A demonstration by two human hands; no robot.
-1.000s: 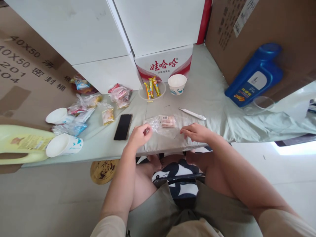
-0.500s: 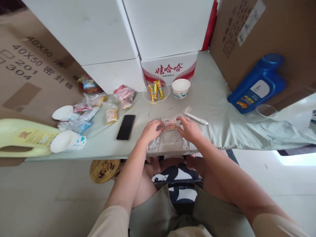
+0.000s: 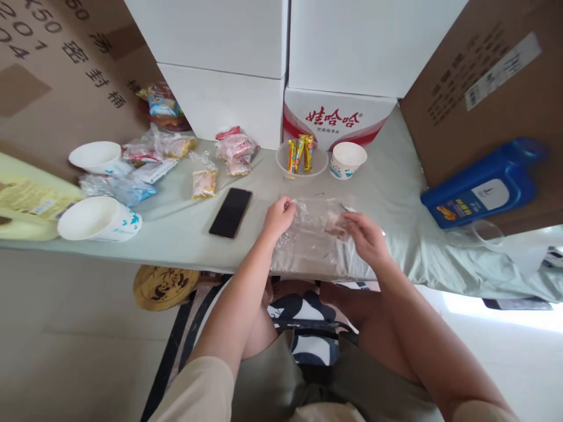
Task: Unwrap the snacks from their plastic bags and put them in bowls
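Note:
My left hand (image 3: pixel 280 215) pinches the edge of a clear plastic bag (image 3: pixel 302 243) that lies crumpled on the cloth near the table's front edge. In my right hand (image 3: pixel 367 237), the fingertips are closed on a small clear packet (image 3: pixel 335 224) with something brownish and pale inside; I cannot make out what it is. The packet is over the right part of the bag. Beyond my hands stands a clear plastic bowl (image 3: pixel 317 165) with yellow snack sticks (image 3: pixel 299 153) in it. A white paper cup (image 3: pixel 348 158) is just right of the bowl.
A black phone (image 3: pixel 231 213) lies left of my left hand. Further left are wrapped snack packets (image 3: pixel 237 149), two paper bowls (image 3: pixel 90 220) and a pale yellow jug (image 3: pixel 26 199). White boxes (image 3: pixel 220 99) close off the back. On the right, a blue bottle (image 3: pixel 484 184) leans by a cardboard box (image 3: pixel 492 99).
My hands have moved apart. The right hand has shifted right with the packet, which both hands touched before; the left now pinches the clear bag. The camera view has turned left.

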